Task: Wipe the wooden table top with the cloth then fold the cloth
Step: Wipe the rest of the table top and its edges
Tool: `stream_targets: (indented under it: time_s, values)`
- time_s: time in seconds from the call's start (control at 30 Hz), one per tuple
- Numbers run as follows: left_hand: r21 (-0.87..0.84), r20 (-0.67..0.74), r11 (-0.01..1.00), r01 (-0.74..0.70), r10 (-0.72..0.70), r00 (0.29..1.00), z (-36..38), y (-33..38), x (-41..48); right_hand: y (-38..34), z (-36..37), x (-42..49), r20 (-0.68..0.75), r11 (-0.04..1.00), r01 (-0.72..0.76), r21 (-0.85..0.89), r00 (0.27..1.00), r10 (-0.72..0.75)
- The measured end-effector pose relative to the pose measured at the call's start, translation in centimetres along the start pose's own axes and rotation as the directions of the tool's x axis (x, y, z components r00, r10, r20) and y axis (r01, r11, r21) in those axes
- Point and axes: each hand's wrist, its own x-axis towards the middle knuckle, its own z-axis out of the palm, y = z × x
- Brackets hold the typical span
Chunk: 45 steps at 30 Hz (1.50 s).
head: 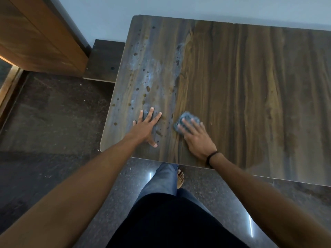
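Observation:
A wooden table top fills the upper right of the head view. Its left strip is dusty grey with dark spots and smears; the wood to the right looks darker and cleaner. A small bunched grey-blue cloth lies near the front edge. My right hand presses on it with straight fingers that cover its near part; hand and cloth are blurred. My left hand lies flat on the dusty strip with fingers spread, a little left of the cloth.
A wooden cabinet stands at the upper left, with a low dark step between it and the table. A pale wall runs behind the table. Dark polished floor surrounds it; my legs and a bare foot are below the front edge.

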Motion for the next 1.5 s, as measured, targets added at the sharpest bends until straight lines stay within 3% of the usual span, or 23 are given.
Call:
stream_targets:
  time_s: [0.1,0.17,0.23,0.3,0.33,0.4,0.5,0.53,0.6,0.67,0.7,0.8,0.87,0.9,1.0,1.03,1.17,1.2,1.23,1.3,1.37,1.4,1.5]
  values:
    - [-0.003,-0.005,1.000,0.010,-0.010,1.000,-0.1,0.1,0.0,1.0,0.6,-3.7,0.114,0.954,0.293,-0.065,0.952,-0.284]
    - [0.001,0.011,1.000,0.022,-0.022,1.000,-0.4,0.2,0.0,2.8,-0.2,-2.5,0.125,0.933,0.341,-0.114,0.937,-0.327]
    - [0.005,0.021,1.000,0.022,-0.022,1.000,-0.5,0.3,0.0,3.0,-1.2,-0.5,0.053,0.994,0.104,-0.046,0.993,-0.102]
    - [-0.003,0.015,1.000,0.026,-0.026,1.000,-0.4,0.3,-0.1,1.5,-1.3,0.2,-0.017,0.978,-0.186,0.093,0.982,0.189]
    - [-0.005,0.011,1.000,0.028,-0.028,1.000,-0.4,0.3,-0.2,0.4,-0.8,-0.3,-0.038,0.972,-0.210,0.108,0.976,0.215]
    - [-0.004,0.006,1.000,0.031,-0.031,1.000,-0.3,0.4,-0.2,-0.9,0.9,-2.8,-0.008,0.999,-0.012,0.039,1.000,0.012]
    - [-0.011,-0.010,1.000,0.023,-0.023,1.000,0.0,0.4,-0.2,1.5,0.9,-5.7,0.069,0.946,0.313,-0.078,0.949,-0.309]
    - [-0.007,-0.020,1.000,0.020,-0.020,1.000,0.2,0.4,-0.3,2.4,0.6,-5.6,0.063,0.955,0.286,-0.080,0.958,-0.281]
    - [0.017,-0.033,1.000,0.021,-0.021,0.999,0.7,0.3,-0.6,2.5,0.4,-5.6,-0.007,1.000,0.010,0.009,1.000,-0.010]
    - [0.009,-0.034,0.999,0.046,-0.046,0.998,1.5,-0.1,-1.3,0.0,1.2,-6.0,-0.092,0.961,-0.250,0.118,0.961,0.262]
    - [-0.006,-0.024,0.998,0.063,-0.063,0.998,1.9,-0.5,-1.7,-1.6,1.9,-6.2,-0.121,0.956,-0.263,0.129,0.953,0.278]
    - [-0.034,0.005,0.996,0.077,-0.077,0.997,2.9,-1.0,-2.3,-2.9,3.1,-7.2,-0.061,0.999,0.038,0.025,0.997,-0.037]
    - [-0.043,0.011,0.996,0.077,-0.076,0.997,2.8,-1.0,-2.3,-1.0,2.2,-6.0,-0.021,0.982,0.185,-0.039,0.982,-0.186]
    - [-0.049,0.015,0.996,0.079,-0.078,0.997,2.7,-0.8,-2.2,-0.3,1.7,-5.1,-0.031,0.986,0.158,-0.044,0.987,-0.159]
    - [-0.063,0.029,0.994,0.085,-0.084,0.996,2.4,-0.8,-2.3,-2.0,1.8,-4.3,-0.109,0.985,-0.158,0.062,0.980,0.164]
    - [-0.070,0.021,0.994,0.085,-0.084,0.996,2.3,-0.8,-2.4,-3.2,2.3,-4.6,-0.117,0.982,-0.176,0.072,0.976,0.184]
    - [-0.094,0.009,0.991,0.091,-0.091,0.996,2.1,-0.6,-2.8,-2.1,2.7,-7.2,-0.012,0.971,0.230,-0.057,0.973,-0.231]
    - [-0.098,0.010,0.991,0.089,-0.088,0.996,2.1,-0.4,-2.8,-0.9,2.2,-7.4,-0.003,0.963,0.260,-0.075,0.965,-0.261]
    - [-0.098,0.013,0.991,0.086,-0.085,0.996,2.0,-0.3,-2.9,-0.1,1.8,-7.4,-0.012,0.975,0.212,-0.062,0.977,-0.214]
    - [-0.100,0.016,0.992,0.081,-0.079,0.997,1.9,-0.3,-3.0,-0.3,1.6,-7.3,-0.072,0.997,-0.064,0.036,0.995,0.067]
    - [-0.103,-0.002,0.992,0.073,-0.074,0.997,2.0,-0.4,-3.4,-3.4,2.5,-7.5,-0.125,0.966,-0.235,0.106,0.961,0.247]
    - [-0.096,-0.023,0.993,0.070,-0.073,0.997,2.1,-0.5,-3.6,-5.0,3.1,-7.7,-0.125,0.975,-0.197,0.098,0.970,0.209]
    - [-0.046,-0.087,0.996,0.082,-0.086,0.993,2.8,-1.0,-4.9,-6.1,4.3,-8.3,-0.028,0.992,0.124,-0.015,0.992,-0.124]
